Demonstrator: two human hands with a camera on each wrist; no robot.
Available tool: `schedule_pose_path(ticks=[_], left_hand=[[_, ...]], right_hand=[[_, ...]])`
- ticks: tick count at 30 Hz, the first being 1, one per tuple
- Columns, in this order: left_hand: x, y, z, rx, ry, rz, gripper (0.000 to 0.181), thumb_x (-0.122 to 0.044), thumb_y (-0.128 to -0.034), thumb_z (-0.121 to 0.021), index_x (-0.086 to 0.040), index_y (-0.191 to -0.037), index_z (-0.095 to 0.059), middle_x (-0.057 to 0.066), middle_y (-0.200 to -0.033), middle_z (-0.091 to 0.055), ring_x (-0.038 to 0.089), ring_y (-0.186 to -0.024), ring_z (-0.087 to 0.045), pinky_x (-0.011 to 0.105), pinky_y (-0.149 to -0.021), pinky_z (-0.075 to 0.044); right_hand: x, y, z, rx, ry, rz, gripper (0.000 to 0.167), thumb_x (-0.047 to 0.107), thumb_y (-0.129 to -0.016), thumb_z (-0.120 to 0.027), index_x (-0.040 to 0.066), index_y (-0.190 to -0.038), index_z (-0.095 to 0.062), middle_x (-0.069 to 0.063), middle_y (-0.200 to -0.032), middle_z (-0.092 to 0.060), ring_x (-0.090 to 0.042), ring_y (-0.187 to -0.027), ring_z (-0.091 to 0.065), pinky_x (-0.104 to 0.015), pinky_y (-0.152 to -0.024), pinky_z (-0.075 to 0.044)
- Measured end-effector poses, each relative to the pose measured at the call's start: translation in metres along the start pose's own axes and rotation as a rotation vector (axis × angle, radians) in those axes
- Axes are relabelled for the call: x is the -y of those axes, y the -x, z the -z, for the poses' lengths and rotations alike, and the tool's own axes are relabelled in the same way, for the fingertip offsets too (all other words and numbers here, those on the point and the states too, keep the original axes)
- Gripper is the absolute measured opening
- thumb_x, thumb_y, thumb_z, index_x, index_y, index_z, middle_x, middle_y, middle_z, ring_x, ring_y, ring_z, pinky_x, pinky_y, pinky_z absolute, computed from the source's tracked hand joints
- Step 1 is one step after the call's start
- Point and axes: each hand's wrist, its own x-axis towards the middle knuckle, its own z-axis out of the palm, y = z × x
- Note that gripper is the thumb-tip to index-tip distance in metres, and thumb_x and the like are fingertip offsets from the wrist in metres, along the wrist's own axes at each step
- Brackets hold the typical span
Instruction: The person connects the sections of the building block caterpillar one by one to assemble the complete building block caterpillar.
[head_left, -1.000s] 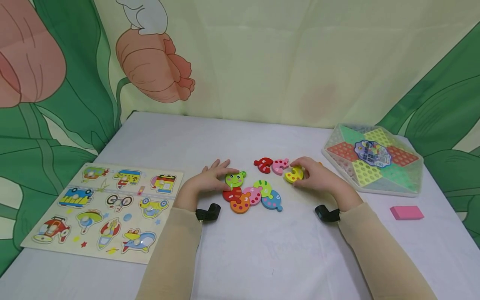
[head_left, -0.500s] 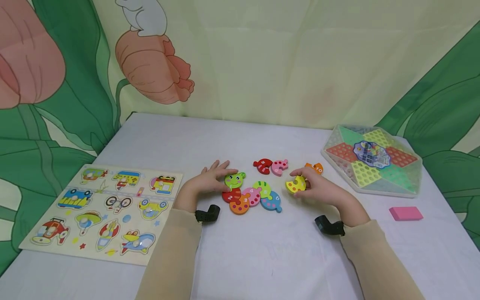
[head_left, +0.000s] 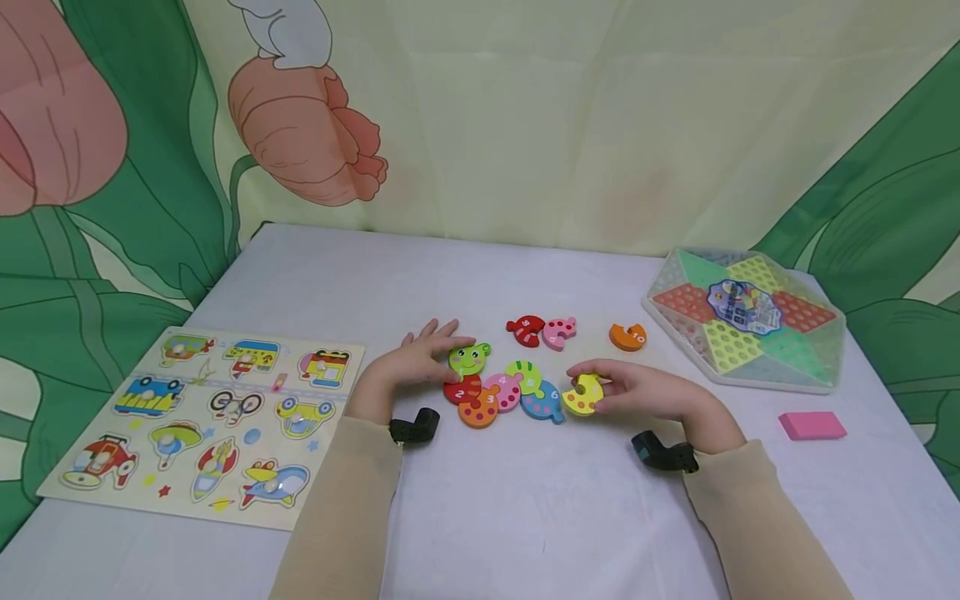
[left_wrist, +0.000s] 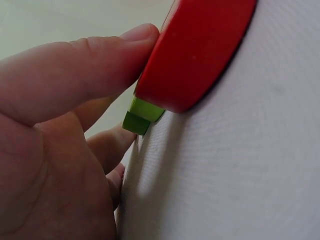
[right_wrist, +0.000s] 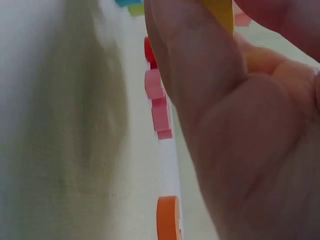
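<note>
In the head view, my right hand (head_left: 648,392) pinches a yellow caterpillar puzzle piece (head_left: 582,405) between thumb and fingers, just right of the blue piece 6 (head_left: 542,404). That blue piece ends a joined row with a green smiling head (head_left: 468,360), a red piece 2 (head_left: 461,392), an orange 3 (head_left: 478,412), a pink 4 (head_left: 505,393) and a green 5 (head_left: 528,377). My left hand (head_left: 408,364) rests at the head end, fingers spread. In the left wrist view its thumb touches the red piece's side (left_wrist: 200,50). The yellow piece's underside is hidden.
Behind the row lie a red piece (head_left: 527,332), a pink piece (head_left: 557,335) and an orange piece (head_left: 627,337). At left is a wooden vehicle puzzle board (head_left: 255,446). A hexagonal game box (head_left: 690,354) and a pink block (head_left: 812,426) are at right.
My right hand has brought the yellow piece toward me and slightly left, close to the blue piece. The orange piece behind it has come into full view. My left hand stays put.
</note>
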Motion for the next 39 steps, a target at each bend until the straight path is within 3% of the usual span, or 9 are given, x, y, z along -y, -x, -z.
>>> schedule_pose_path(ticks=[3,7,10,18,24,30,35,39], left_hand=[[0.000,0.000,0.000,-0.002,0.001,0.003,0.062,-0.025,-0.0789,-0.063,-0.030,-0.136,-0.041,-0.001,-0.154,-0.009,0.025,-0.141,0.010,0.054,-0.110,0.009],[-0.001,0.001,0.000,0.000,0.006,0.004,0.062,-0.025,-0.0788,-0.063,-0.030,-0.136,-0.041,-0.001,-0.154,-0.010,0.025,-0.141,0.009,0.055,-0.110,0.008],[-0.001,0.001,0.000,0.000,0.009,0.001,0.062,-0.025,-0.0787,-0.063,-0.030,-0.136,-0.041,-0.001,-0.154,-0.010,0.025,-0.141,0.009,0.055,-0.110,0.008],[0.000,0.000,0.000,-0.001,0.011,-0.002,0.062,-0.024,-0.0787,-0.063,-0.030,-0.136,-0.041,-0.001,-0.154,-0.010,0.025,-0.141,0.009,0.056,-0.110,0.008],[0.001,0.000,0.000,0.005,0.015,-0.003,0.062,-0.024,-0.0788,-0.063,-0.029,-0.136,-0.041,0.000,-0.154,-0.009,0.025,-0.141,0.010,0.055,-0.110,0.009],[0.000,0.002,0.001,0.010,0.018,-0.010,0.062,-0.023,-0.0791,-0.063,-0.028,-0.137,-0.041,0.001,-0.154,-0.009,0.026,-0.141,0.010,0.055,-0.110,0.009],[0.000,0.001,0.000,0.007,0.015,-0.012,0.062,-0.024,-0.0789,-0.063,-0.028,-0.136,-0.041,0.000,-0.154,-0.009,0.026,-0.141,0.010,0.056,-0.110,0.009],[0.001,0.000,0.000,0.007,0.011,-0.013,0.062,-0.024,-0.0790,-0.063,-0.028,-0.136,-0.041,0.001,-0.154,-0.009,0.026,-0.141,0.009,0.056,-0.110,0.009]], right_hand=[[0.001,0.002,-0.003,0.094,-0.048,0.040,0.050,0.020,-0.086,-0.061,0.011,-0.132,-0.043,-0.011,-0.125,-0.048,-0.020,-0.096,-0.046,-0.023,-0.078,-0.047],[0.004,0.000,-0.009,0.132,-0.044,0.042,0.046,0.016,-0.085,-0.061,0.010,-0.128,-0.046,-0.007,-0.093,-0.053,-0.012,-0.067,-0.048,-0.020,-0.066,-0.045],[0.006,-0.003,-0.014,0.137,-0.011,0.017,0.046,0.016,-0.083,-0.064,0.009,-0.124,-0.046,-0.004,-0.080,-0.050,-0.011,-0.058,-0.044,-0.021,-0.061,-0.042],[0.008,-0.008,-0.021,0.090,0.058,-0.032,0.046,0.020,-0.078,-0.070,0.008,-0.116,-0.047,-0.005,-0.089,-0.052,-0.017,-0.066,-0.048,-0.022,-0.061,-0.041],[0.009,-0.011,-0.024,0.077,0.070,-0.046,0.045,0.022,-0.077,-0.071,0.007,-0.114,-0.050,-0.005,-0.084,-0.057,-0.016,-0.068,-0.052,-0.023,-0.064,-0.045],[0.010,-0.011,-0.025,0.066,0.067,-0.036,0.050,0.020,-0.077,-0.071,0.013,-0.120,-0.048,-0.007,-0.108,-0.052,-0.016,-0.072,-0.054,-0.024,-0.068,-0.049],[0.009,-0.010,-0.025,0.065,0.092,-0.021,0.039,0.022,-0.077,-0.071,0.016,-0.113,-0.055,-0.005,-0.085,-0.055,-0.016,-0.068,-0.051,-0.024,-0.063,-0.045],[0.008,-0.010,-0.025,0.035,0.138,0.005,0.033,0.020,-0.077,-0.070,0.018,-0.109,-0.061,-0.005,-0.097,-0.053,-0.016,-0.070,-0.049,-0.022,-0.062,-0.044]])
